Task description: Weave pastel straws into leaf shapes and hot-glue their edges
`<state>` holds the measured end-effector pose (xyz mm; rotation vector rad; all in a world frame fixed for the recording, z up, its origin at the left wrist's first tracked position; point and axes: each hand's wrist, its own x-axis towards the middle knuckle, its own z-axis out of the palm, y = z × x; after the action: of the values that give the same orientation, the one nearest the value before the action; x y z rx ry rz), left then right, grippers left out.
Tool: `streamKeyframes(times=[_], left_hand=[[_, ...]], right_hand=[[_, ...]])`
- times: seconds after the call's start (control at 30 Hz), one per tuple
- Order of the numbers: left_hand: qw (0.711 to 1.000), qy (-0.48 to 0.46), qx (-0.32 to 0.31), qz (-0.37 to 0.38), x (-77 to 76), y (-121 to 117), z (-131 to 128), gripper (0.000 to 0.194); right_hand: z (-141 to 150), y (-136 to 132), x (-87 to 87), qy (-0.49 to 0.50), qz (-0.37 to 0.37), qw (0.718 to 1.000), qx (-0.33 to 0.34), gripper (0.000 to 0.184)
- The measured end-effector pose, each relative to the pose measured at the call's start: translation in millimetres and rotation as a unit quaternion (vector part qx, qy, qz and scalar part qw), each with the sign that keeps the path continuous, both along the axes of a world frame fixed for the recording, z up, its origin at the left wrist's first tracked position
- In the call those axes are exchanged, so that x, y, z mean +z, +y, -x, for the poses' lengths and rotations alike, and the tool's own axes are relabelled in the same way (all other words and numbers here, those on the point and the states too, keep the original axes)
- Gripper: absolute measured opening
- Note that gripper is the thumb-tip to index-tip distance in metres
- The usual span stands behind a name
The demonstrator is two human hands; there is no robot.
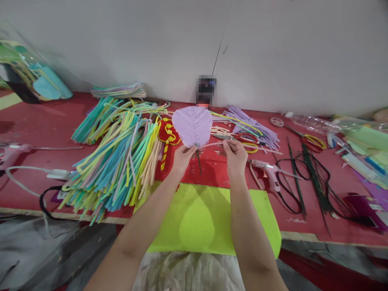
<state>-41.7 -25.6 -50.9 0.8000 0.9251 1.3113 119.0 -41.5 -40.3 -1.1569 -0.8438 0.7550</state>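
Lilac leaf-shaped fuzzy-stem piece [192,126] is held above the red bench [36,121], its base in the pinching grip of the left hand [182,158]; the right hand [236,157] pinches a thin pink fuzzy strand [214,144], perhaps touching that base.

One view looks forward and down from the head. Near the long red worktop [45,121], it reaches the plain grey wall [127,48].

left hand [182,158]: some fingers hidden | dark object [206,89]: pixelated | pink glue gun [14,153]: cut off, left edge
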Motion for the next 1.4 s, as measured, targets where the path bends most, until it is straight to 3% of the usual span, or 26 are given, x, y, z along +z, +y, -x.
streamKeyframes(times=[0.3,0.6,0.8,1.0,1.4], left_hand=[[0.999,0.029,0.008,-0.012,-1.6,2,-2,0.034],[0.998,0.042,-0.002,-0.036,-6.5,1,-1,0.032],[1.0,-0.005,0.003,-0.003,-1.3,-1,-1,0.038],[1.0,-0.017,-0.011,-0.002,-0.7,-1,-1,0.041],[0.999,-0.018,-0.046,-0.004,-3.9,0,-2,0.041]], right_hand=[[4,-3,3.8,-0.021,0.0,1.0,0.006,0.023],[23,-7,3.2,-0.069,0.032,0.988,0.134,0.026],[22,-6,4.6,-0.026,0.032,0.995,0.093,0.026],[23,-7,4.9,-0.018,0.033,0.993,0.115,0.025],[25,-7,3.8,-0.023,0.044,0.995,0.084,0.03]])
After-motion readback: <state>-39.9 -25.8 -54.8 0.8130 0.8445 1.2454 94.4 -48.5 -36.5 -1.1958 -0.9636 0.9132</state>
